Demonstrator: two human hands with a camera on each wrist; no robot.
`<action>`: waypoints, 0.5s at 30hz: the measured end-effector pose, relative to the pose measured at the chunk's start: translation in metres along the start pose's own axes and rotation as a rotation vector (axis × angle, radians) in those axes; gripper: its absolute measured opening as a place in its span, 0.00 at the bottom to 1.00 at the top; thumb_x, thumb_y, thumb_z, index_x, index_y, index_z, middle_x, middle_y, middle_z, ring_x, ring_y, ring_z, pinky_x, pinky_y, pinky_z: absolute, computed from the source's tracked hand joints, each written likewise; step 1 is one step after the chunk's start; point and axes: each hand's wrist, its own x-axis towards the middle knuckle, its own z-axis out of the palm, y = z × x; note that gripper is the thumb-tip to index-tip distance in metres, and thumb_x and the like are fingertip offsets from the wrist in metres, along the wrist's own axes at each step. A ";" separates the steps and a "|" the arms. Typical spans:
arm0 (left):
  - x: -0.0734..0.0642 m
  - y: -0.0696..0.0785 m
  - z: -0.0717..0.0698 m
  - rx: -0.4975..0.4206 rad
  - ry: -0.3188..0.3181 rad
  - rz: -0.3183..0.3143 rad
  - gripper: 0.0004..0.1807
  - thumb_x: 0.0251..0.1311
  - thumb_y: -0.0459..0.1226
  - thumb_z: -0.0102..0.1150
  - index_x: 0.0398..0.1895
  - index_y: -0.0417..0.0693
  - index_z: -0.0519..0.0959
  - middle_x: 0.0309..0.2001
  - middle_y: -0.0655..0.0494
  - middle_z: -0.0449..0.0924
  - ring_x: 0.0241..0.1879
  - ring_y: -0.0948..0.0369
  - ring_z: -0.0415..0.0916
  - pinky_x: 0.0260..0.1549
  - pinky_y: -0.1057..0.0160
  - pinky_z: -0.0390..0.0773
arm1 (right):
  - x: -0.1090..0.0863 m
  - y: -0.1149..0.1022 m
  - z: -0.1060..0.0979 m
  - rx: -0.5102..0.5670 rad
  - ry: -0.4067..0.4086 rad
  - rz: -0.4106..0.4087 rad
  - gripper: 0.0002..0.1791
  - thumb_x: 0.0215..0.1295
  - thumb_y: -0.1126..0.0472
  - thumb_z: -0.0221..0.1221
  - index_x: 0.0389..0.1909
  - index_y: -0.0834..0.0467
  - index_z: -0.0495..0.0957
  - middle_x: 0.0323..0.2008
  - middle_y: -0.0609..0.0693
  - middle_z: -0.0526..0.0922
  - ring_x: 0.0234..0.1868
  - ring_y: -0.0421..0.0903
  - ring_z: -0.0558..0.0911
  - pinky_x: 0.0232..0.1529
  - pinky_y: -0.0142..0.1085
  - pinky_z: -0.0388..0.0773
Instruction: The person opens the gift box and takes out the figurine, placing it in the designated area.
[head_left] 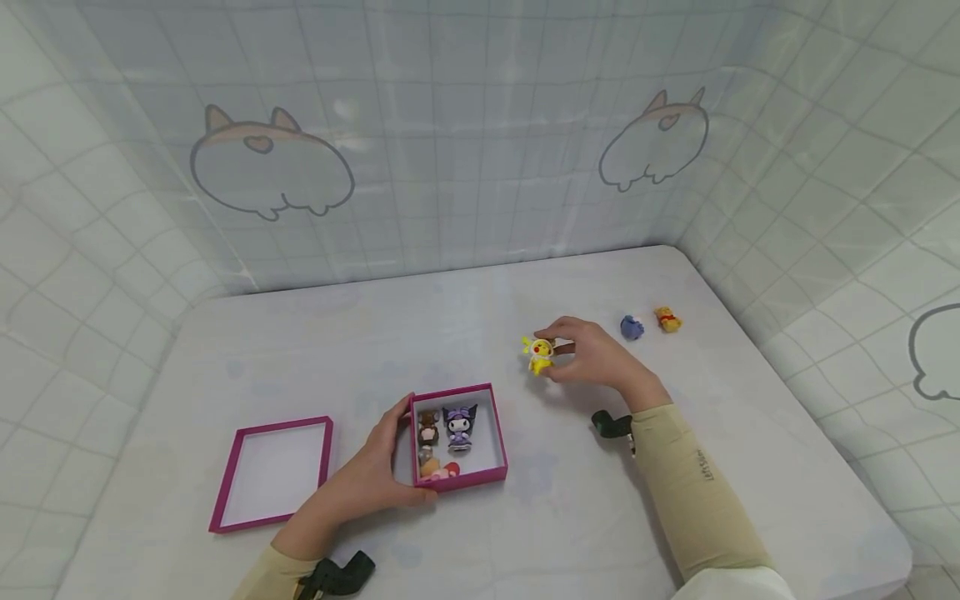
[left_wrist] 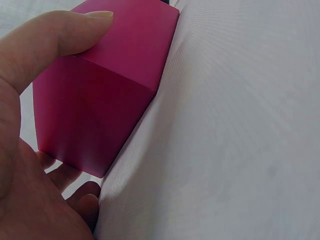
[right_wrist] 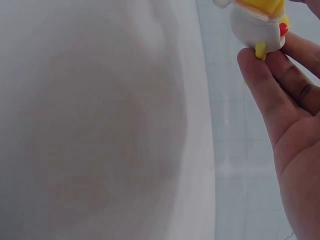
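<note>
My left hand (head_left: 372, 477) grips a magenta box (head_left: 474, 479) at its near left corner, thumb along the near wall and fingers on the left wall. Inside the open box stand or lie several small figurines: a purple-and-black one (head_left: 459, 427), a brown one (head_left: 428, 428) and, at the near end, pink and red ones (head_left: 441, 472). Right of the box and farther back, my right hand (head_left: 588, 354) pinches a small yellow figurine (head_left: 540, 357) with a white hood between thumb and fingers. The right wrist view shows the figurine's white-and-yellow body (right_wrist: 257, 27) at the fingertips, partly cut off.
The magenta-rimmed box lid (head_left: 277, 467) lies inside up at the left of the table (head_left: 420, 325). A blue figurine (head_left: 632, 327) and a yellow bear figurine (head_left: 667, 319) are at the back right. Tile-patterned sheets surround the back and sides.
</note>
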 end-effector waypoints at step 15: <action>-0.001 -0.001 -0.002 0.000 0.003 -0.002 0.69 0.21 0.60 0.74 0.67 0.75 0.34 0.65 0.67 0.45 0.65 0.60 0.44 0.55 0.42 0.59 | -0.016 0.025 -0.022 0.006 0.000 0.107 0.33 0.46 0.51 0.67 0.56 0.53 0.71 0.49 0.40 0.70 0.47 0.39 0.75 0.49 0.35 0.73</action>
